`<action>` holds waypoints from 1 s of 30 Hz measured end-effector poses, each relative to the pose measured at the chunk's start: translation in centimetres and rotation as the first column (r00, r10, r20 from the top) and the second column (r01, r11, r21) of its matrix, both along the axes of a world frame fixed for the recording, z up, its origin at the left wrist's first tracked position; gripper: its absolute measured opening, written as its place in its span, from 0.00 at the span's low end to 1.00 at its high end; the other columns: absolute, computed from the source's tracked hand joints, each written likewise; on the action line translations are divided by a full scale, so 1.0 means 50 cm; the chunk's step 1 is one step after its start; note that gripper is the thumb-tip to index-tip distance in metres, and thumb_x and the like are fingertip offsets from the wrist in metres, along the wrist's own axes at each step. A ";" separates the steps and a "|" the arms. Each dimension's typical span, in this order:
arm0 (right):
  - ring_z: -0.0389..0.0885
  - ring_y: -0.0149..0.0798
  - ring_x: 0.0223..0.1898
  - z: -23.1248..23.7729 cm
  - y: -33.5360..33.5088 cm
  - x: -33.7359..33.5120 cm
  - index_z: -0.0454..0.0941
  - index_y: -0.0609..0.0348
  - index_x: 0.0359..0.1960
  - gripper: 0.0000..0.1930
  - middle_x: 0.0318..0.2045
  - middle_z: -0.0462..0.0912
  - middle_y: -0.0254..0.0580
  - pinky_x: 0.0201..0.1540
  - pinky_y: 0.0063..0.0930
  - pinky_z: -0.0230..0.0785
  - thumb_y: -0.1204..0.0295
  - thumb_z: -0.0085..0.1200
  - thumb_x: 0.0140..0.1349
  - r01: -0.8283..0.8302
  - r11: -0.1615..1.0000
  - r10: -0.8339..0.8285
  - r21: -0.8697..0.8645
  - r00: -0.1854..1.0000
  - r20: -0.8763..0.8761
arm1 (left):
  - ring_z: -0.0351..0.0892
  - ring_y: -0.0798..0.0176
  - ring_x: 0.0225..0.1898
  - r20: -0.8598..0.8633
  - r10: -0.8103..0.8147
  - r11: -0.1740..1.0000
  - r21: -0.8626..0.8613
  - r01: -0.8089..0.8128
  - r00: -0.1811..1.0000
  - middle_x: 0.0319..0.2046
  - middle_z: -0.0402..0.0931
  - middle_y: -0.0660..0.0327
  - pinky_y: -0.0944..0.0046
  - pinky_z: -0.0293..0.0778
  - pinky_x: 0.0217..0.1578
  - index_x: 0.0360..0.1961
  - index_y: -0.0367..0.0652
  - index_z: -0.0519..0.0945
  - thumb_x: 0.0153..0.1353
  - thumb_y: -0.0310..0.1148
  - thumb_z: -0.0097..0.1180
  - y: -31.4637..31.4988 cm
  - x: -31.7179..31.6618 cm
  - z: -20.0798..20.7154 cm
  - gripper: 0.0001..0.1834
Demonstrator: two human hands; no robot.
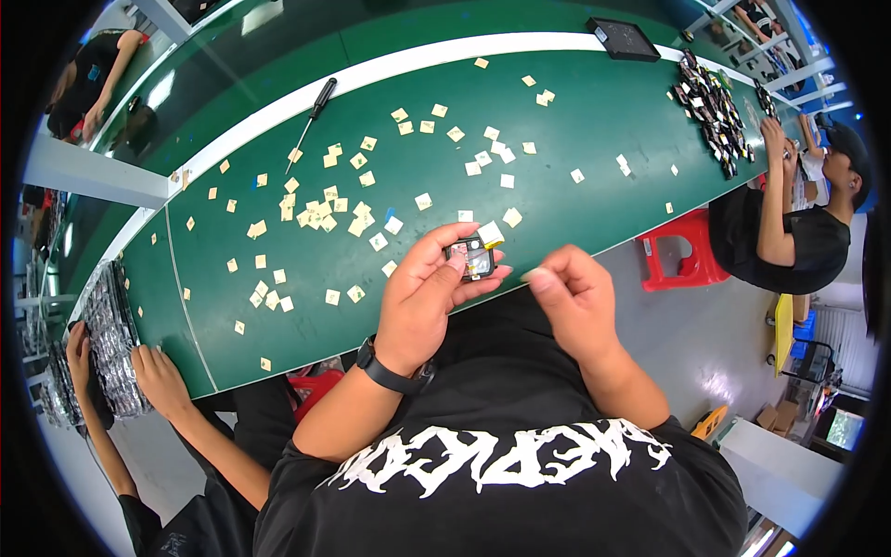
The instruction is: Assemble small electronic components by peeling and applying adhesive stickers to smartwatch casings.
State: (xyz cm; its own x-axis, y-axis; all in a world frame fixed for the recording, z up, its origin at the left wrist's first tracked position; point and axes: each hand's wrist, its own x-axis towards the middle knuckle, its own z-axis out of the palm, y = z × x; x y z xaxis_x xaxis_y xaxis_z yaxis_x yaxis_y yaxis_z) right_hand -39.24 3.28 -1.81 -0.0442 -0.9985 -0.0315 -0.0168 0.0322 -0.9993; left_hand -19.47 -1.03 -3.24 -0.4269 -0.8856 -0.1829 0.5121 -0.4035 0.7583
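Observation:
In my left hand point(427, 292) I hold a small black square-framed electronic device point(479, 265), its open side turned up, with fingers and thumb round its edges. A white square piece with a yellow edge point(490, 235) sticks up at the device's upper right corner. My right hand point(577, 302) is a little to the right, apart from the device. Its thumb and forefinger are pinched together; whatever lies between them is too small to make out. Beyond my hands, many small cream and white paper squares point(360, 223) lie scattered over the green table point(594, 121).
A screwdriver point(323, 98) rests at the far left-centre. At the far right are a black tray point(624, 40) and a heap of black devices point(713, 116). People work on both sides, the left one's hand point(160, 379) near silvery packs point(116, 339). A red stool point(685, 249) stands right.

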 end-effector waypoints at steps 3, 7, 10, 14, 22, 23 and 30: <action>0.63 0.15 0.23 -0.003 -0.017 -0.017 0.77 0.61 0.36 0.06 0.23 0.73 0.23 0.24 0.14 0.56 0.73 0.61 0.68 0.043 0.999 -0.043 -0.003 0.999 0.011 | 0.82 0.53 0.55 0.015 -0.011 1.000 -0.019 0.011 1.000 0.54 0.77 0.46 0.56 0.82 0.54 0.67 0.33 0.66 0.75 0.27 0.42 0.002 -0.007 -0.007 0.21; 0.64 0.16 0.23 0.041 -0.052 0.008 0.80 0.63 0.42 0.07 0.22 0.73 0.25 0.24 0.15 0.58 0.75 0.62 0.66 0.038 0.999 -0.039 -0.013 0.996 -0.085 | 0.84 0.59 0.51 0.189 0.021 0.983 -0.181 0.013 0.982 0.53 0.78 0.49 0.62 0.83 0.49 0.65 0.33 0.68 0.73 0.21 0.44 0.019 -0.017 -0.012 0.21; 0.67 0.18 0.22 0.042 -0.079 0.009 0.80 0.63 0.45 0.09 0.20 0.75 0.30 0.26 0.17 0.64 0.78 0.63 0.64 -0.166 0.983 0.181 0.074 0.891 -0.416 | 0.87 0.62 0.45 0.345 0.063 0.956 -0.291 0.043 0.937 0.48 0.81 0.51 0.65 0.83 0.42 0.63 0.33 0.70 0.70 0.19 0.48 0.028 -0.018 -0.025 0.21; 0.68 0.17 0.23 0.018 -0.055 -0.006 0.80 0.64 0.42 0.06 0.23 0.78 0.30 0.26 0.17 0.64 0.78 0.62 0.65 -0.139 0.984 0.167 0.109 0.936 -0.310 | 0.84 0.65 0.45 0.411 0.060 0.941 -0.328 0.086 0.909 0.51 0.78 0.52 0.67 0.82 0.44 0.62 0.31 0.69 0.71 0.16 0.47 0.037 -0.025 -0.022 0.19; 0.72 0.14 0.26 0.009 -0.019 0.009 0.77 0.64 0.38 0.04 0.29 0.84 0.31 0.28 0.13 0.65 0.79 0.60 0.67 -0.131 0.977 0.124 0.170 0.991 0.056 | 0.82 0.62 0.50 0.377 0.044 0.964 -0.261 0.060 0.925 0.49 0.77 0.50 0.63 0.84 0.49 0.59 0.30 0.69 0.71 0.16 0.46 0.024 -0.022 -0.030 0.16; 0.72 0.14 0.26 0.007 -0.017 0.010 0.77 0.64 0.38 0.04 0.29 0.84 0.31 0.28 0.13 0.65 0.79 0.60 0.67 -0.129 0.977 0.121 0.171 0.991 0.055 | 0.82 0.62 0.51 0.369 0.035 0.962 -0.263 0.068 0.929 0.50 0.77 0.50 0.61 0.84 0.50 0.59 0.30 0.69 0.71 0.16 0.45 0.023 -0.021 -0.033 0.16; 0.72 0.14 0.26 -0.007 -0.019 0.016 0.78 0.64 0.36 0.05 0.29 0.84 0.31 0.27 0.13 0.64 0.78 0.63 0.65 -0.025 0.972 0.016 0.232 0.999 0.039 | 0.81 0.61 0.52 0.356 0.008 0.971 -0.227 0.078 0.935 0.52 0.77 0.49 0.60 0.83 0.52 0.59 0.31 0.69 0.71 0.17 0.45 0.019 -0.023 -0.021 0.16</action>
State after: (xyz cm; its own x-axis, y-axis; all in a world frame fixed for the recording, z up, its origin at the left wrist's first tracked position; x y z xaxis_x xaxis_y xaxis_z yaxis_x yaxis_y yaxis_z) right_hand -38.44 2.34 -2.13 -0.0183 -0.9644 -0.2639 0.0163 0.2637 -0.9645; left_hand -20.61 -0.06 -4.28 -0.4048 -0.9069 -0.1166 0.1840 -0.2056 0.9612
